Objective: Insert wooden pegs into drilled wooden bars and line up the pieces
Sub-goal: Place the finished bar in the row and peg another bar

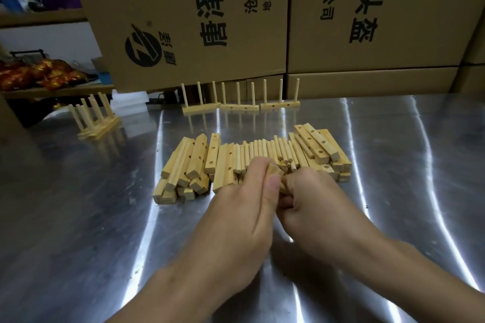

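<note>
Steel surface [78, 217], backed by cartons [183, 21]. Left hand [244, 212] is curled round a bar [274, 172]. Right hand [312, 202] is curled against it; what it holds cannot be told. Loose pegs [262, 151] and spare bars [183, 168] are heaped just beyond the hands.

Risk: a peg could be jammed or snapped if forced in askew.

Count: three finished pieces [240, 107] farther beyond, three pegs each; apparently two more pieces [97, 123] far left.

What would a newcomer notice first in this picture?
Both hands meet over the middle of the shiny metal table: the left hand pinches a small wooden bar, and the right hand curls close against it. Just behind them lies a pile of loose pegs and drilled bars. At the far edge, before big cardboard boxes, three finished bars stand in a row, pegs upright.
</note>
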